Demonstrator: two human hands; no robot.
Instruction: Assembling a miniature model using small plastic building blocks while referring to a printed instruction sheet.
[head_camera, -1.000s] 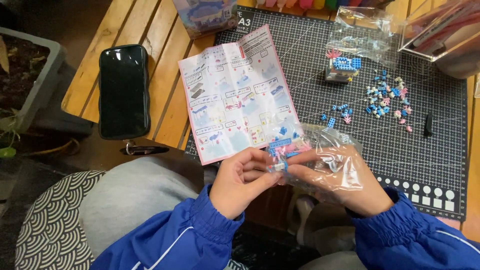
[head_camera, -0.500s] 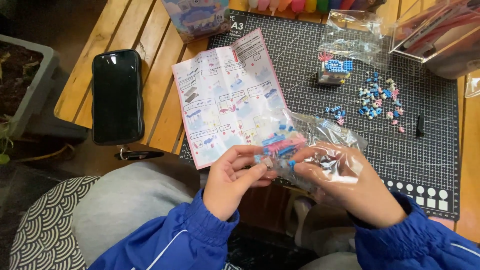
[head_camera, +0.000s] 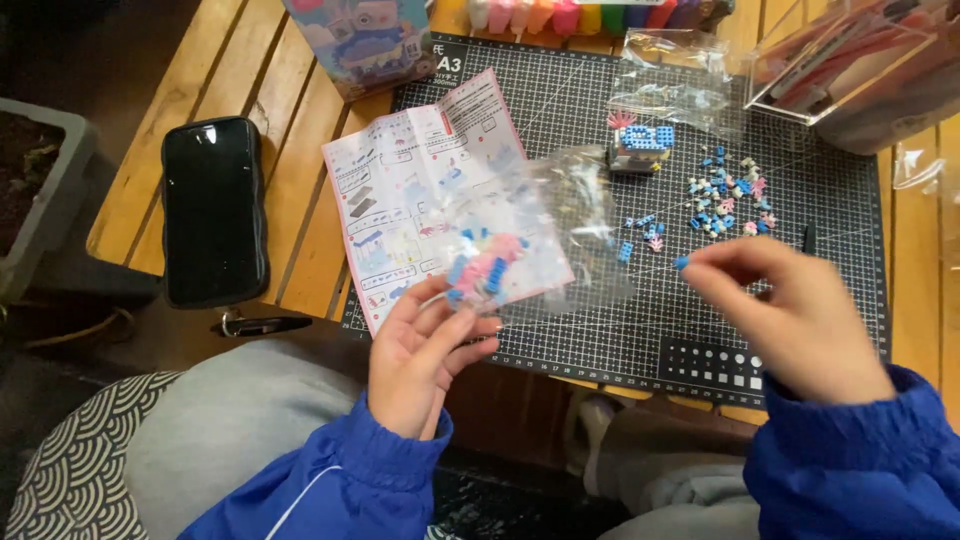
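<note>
Pinched in the right hand (head_camera: 800, 325): one tiny blue brick (head_camera: 681, 263) at the fingertips, above the cutting mat (head_camera: 600, 340) and right of the bag. Clasped in the left hand (head_camera: 425, 360): a clear plastic bag (head_camera: 520, 250) of pink and blue bricks, mouth open, raised over the mat's near-left corner. Beneath the bag, an unfolded instruction sheet (head_camera: 400, 190). Farther up the mat, a small partly built blue model (head_camera: 640, 145), loose bricks (head_camera: 725, 195) scattered to its right. Judged early: little assembled, most pieces still unused. Left of the mat on the tabletop (head_camera: 290, 190), a black phone (head_camera: 214, 210).
</note>
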